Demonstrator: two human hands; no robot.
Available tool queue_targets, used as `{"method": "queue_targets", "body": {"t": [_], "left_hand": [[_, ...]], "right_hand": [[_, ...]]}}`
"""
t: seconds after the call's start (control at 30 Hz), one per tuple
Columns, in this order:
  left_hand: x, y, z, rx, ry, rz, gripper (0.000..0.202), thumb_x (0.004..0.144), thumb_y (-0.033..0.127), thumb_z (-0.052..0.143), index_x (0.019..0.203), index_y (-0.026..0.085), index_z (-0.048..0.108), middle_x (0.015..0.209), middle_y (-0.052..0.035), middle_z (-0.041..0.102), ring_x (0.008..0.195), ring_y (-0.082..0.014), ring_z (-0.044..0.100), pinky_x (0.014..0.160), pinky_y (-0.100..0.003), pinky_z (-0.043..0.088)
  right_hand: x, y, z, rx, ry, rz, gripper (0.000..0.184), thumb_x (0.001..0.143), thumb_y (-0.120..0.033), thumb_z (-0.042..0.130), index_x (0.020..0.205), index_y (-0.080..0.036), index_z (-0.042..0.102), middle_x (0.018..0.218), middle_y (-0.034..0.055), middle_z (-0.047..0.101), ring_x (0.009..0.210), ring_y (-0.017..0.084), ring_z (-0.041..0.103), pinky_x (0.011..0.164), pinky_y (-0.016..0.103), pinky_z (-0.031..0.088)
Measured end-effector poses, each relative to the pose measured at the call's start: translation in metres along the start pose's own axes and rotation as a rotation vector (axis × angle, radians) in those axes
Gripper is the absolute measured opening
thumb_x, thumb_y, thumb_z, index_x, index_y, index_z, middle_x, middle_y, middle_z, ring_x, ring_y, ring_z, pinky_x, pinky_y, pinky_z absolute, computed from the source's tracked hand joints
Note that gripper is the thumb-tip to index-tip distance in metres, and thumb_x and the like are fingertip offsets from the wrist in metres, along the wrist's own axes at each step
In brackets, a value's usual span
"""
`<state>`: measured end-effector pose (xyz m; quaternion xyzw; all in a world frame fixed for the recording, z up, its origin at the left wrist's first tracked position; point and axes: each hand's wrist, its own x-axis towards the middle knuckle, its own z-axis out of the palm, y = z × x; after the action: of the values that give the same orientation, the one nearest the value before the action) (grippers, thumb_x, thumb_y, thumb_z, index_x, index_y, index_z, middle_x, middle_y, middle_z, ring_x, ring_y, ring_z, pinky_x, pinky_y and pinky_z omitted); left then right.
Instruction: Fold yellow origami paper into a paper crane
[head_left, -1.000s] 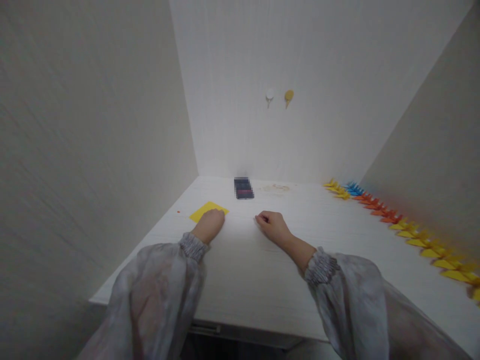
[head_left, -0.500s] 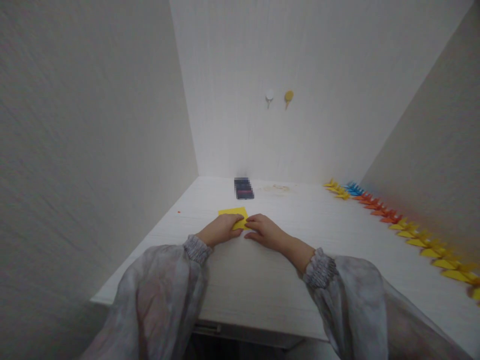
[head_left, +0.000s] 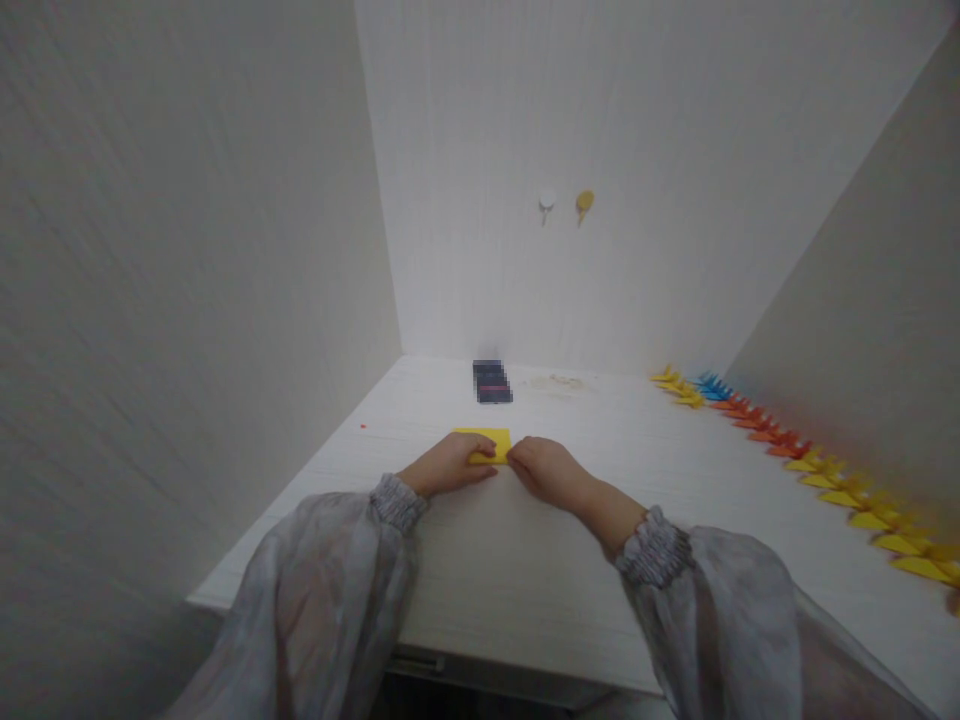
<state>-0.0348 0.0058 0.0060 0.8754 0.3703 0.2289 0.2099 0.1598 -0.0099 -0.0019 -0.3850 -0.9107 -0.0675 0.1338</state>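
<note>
A small sheet of yellow paper (head_left: 495,436), folded by the look of it, lies at the middle of the white table (head_left: 517,560). My left hand (head_left: 454,462) grips it from the left, fingers across its face and thumb at the near edge. At the paper's lower right corner my right hand (head_left: 551,470) is closed in a pinch, with the fingertips touching that corner. Part of the paper is hidden under the left fingers.
Folded paper cranes, yellow (head_left: 855,495), orange (head_left: 757,420) and blue (head_left: 711,386), line the table's right side. Behind the paper lies a dark pixelated object (head_left: 492,382). Two hooks, one white (head_left: 547,200) and one yellow (head_left: 585,202), are on the back wall.
The paper has turned so its far edge looks level, and its outline is now more rectangular. My right fingers have closed from a looser pose onto its corner. The view has shifted slightly.
</note>
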Motion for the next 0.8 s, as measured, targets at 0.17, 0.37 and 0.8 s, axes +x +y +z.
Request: {"method": "queue_targets", "body": {"t": [0.17,0.37,0.8], "left_hand": [[0.001,-0.003,0.002,-0.111,0.077,-0.065,0.028,0.075,0.034,0.046,0.089,0.016,0.062,0.092,-0.0049,0.063,0.082,-0.0157,0.055,0.076,-0.027,0.04],[0.006,-0.01,0.01,-0.226,0.141,-0.245,0.038,0.068,0.048,0.049,0.072,0.012,0.063,0.06,-0.0009,0.056,0.054,-0.0106,0.046,0.049,-0.021,0.034],[0.013,-0.019,0.013,-0.787,0.545,-0.287,0.03,0.064,0.039,0.06,0.08,0.013,0.062,0.091,-0.0057,0.059,0.082,-0.0147,0.053,0.076,-0.027,0.04]], "right_hand": [[-0.002,0.004,0.002,0.217,0.175,0.169,0.024,0.084,-0.023,0.034,0.082,-0.015,0.056,0.077,0.0062,0.06,0.072,0.015,0.052,0.068,0.026,0.039],[0.0,0.0,0.004,0.565,0.331,0.333,0.016,0.08,-0.029,0.043,0.08,-0.016,0.053,0.069,0.001,0.056,0.063,0.011,0.05,0.056,0.021,0.038],[0.0,0.022,0.017,0.819,0.708,0.529,0.015,0.068,-0.032,0.058,0.068,-0.018,0.063,0.07,0.0028,0.061,0.068,0.015,0.053,0.065,0.027,0.041]]}}
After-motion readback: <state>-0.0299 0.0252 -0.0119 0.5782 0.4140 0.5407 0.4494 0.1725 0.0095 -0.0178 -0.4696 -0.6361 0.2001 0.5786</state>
